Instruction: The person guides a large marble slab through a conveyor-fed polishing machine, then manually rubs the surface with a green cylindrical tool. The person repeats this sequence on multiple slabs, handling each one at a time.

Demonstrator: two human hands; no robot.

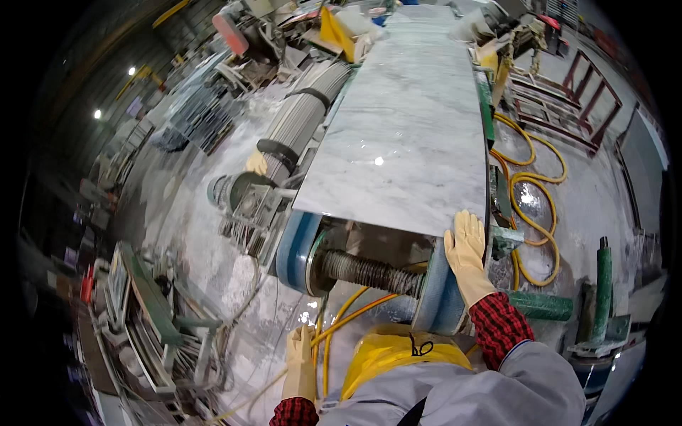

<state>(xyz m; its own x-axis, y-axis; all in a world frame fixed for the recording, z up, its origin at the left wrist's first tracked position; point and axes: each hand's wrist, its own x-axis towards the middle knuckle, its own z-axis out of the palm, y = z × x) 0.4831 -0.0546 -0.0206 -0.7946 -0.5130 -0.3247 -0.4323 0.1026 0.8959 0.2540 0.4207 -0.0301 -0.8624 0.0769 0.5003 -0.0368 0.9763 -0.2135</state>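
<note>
1. The slab (pixel 398 142) lies flat along the conveyor, its near edge over the two blue belts, left (pixel 291 248) and right (pixel 446 302), at the conveyor's near end.
2. The right hand (pixel 465 245) rests palm down on the slab's near right corner, fingers straight and close together, gripping nothing. A flat palm seems right here: press evenly, and keep the fingertips off the rim.
3. The left hand (pixel 300 355) hangs low, well apart from the right and off the slab, fingers bent; whether it holds the hose (pixel 359 312) passing by it, I cannot tell.
4. The slab's top is glossy, perhaps wet, so a glove could slip; steady, gentle pressure would suit better than a shove.
5. Between the belts, the ribbed shaft (pixel 369 271) is exposed. Best keep gloves, cuffs and the yellow apron (pixel 408 355) clear of it.
6. Mind the footing: hose crosses the floor nearby.
</note>
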